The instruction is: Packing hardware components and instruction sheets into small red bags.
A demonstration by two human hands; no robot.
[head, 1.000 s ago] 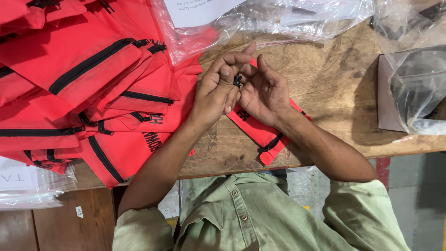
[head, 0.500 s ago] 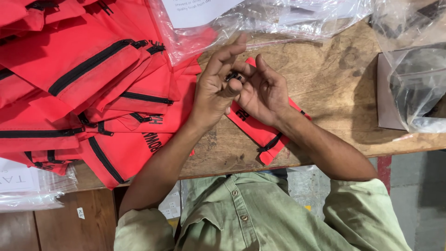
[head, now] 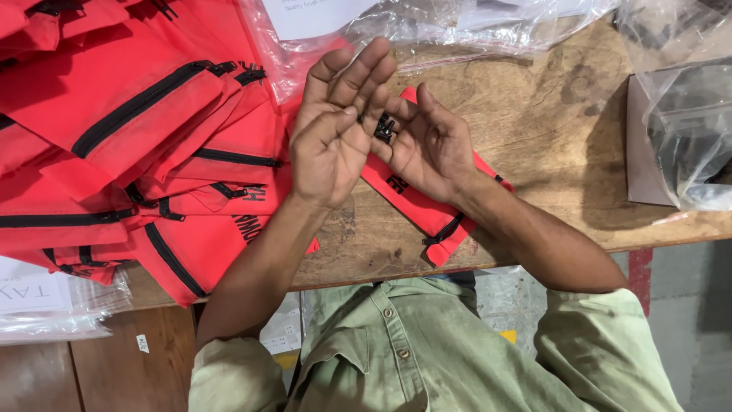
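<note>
**Two hands and a little black zipper piece**

The left hand (head: 329,145) is spread, its fingers pointing up. The right hand (head: 427,145) is cupped beside it, touching it. A small black zipper slider (head: 384,128) sits pinched between them. Under the right hand lies a red pouch (head: 427,217) near the front edge of the wooden tabletop (head: 557,137). A pile of red pouches (head: 145,145) fills the left side.

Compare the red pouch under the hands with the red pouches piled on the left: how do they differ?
The single red pouch lies alone on bare wooden table, partly hidden under the right hand; the piled pouches overlap one another, uncovered. The single pouch runs diagonally and shows only a short black strip; the piled pouches show long black zippers. Both are the same red fabric with black trim.
</note>
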